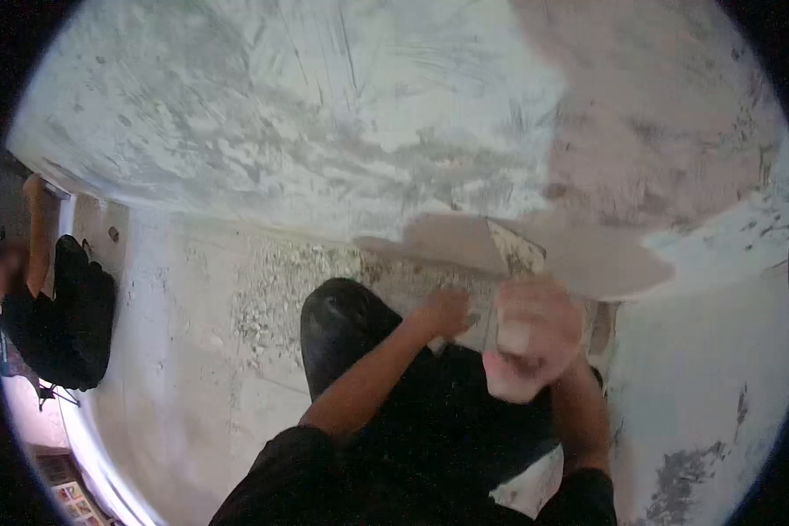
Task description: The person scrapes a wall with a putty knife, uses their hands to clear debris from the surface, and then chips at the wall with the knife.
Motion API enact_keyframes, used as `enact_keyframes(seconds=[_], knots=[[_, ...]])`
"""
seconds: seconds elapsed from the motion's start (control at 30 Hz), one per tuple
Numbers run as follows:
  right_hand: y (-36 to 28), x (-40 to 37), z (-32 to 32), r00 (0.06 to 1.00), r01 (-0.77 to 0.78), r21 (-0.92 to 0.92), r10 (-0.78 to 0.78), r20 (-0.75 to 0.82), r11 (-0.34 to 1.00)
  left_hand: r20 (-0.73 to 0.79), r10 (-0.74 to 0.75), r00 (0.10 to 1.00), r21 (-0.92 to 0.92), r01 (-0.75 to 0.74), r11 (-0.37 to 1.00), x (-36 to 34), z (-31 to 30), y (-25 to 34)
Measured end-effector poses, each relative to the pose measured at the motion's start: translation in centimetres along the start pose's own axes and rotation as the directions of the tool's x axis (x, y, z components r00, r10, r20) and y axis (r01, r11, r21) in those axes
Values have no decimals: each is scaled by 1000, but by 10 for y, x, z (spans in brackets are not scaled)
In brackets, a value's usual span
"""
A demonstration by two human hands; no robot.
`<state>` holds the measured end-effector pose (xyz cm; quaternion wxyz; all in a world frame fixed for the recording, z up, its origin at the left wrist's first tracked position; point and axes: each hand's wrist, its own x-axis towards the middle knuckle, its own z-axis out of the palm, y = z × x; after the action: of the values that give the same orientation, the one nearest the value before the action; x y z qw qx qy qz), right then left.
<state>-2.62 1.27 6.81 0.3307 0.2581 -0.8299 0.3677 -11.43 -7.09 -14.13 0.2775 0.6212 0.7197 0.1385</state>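
Observation:
My right hand, smeared by motion, is closed in front of my lap. A putty knife sticks out beyond its fingers, with a flared, speckled blade pointing at the base of the wall; the hand hides its handle. To the left, above my dark trousers, my left hand is closed with its fingers curled in. A small dark bit shows at its fingertips, but I cannot tell what it is. Before me rises the wall, blotched with white and grey, with a pinkish bare-looking area on the right.
Chips and flakes litter the floor along the wall's foot, left of my bent knee. At far left another person in dark clothes sits or crouches. A dark patch marks the pale surface at lower right.

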Motion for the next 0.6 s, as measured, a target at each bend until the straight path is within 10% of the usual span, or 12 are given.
enact_keyframes(seconds=[0.17,0.23,0.33,0.6], knots=[[-30,10,3,977,179,108,-190,99,978,133,-87,987,-164,109,980,1,-15,2],[5,-3,8,997,-40,34,42,-67,999,112,-105,988,-61,112,992,9,28,-8],[-34,19,8,983,69,-30,-73,-165,997,10,-87,996,-57,88,995,16,34,-14],[-27,16,0,999,-29,56,31,-40,998,7,-37,999,-74,38,997,5,3,-9]])
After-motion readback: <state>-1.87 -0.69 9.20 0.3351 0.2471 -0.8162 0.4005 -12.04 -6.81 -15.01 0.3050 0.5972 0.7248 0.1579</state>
